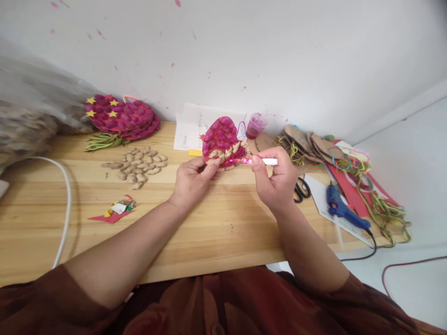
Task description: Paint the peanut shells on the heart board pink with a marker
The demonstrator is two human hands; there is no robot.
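My left hand (pixel 192 179) pinches the lower edge of a strawberry-shaped craft piece (pixel 222 139) covered in peanut shells, most painted magenta, the bottom ones bare. My right hand (pixel 275 179) is closed around a thin white-handled brush (pixel 261 161), its pink tip touching the piece's lower right edge. Both hands hover over a wooden table (pixel 209 223).
A pile of bare peanut shells (pixel 139 166) lies to the left, and finished magenta pieces with yellow stars (pixel 122 116) sit behind it. A cup of pink paint (pixel 256 125) stands by the wall. Right of it lie cardboard cutouts (pixel 310 142), scissors (pixel 302 190) and a blue glue gun (pixel 340 209).
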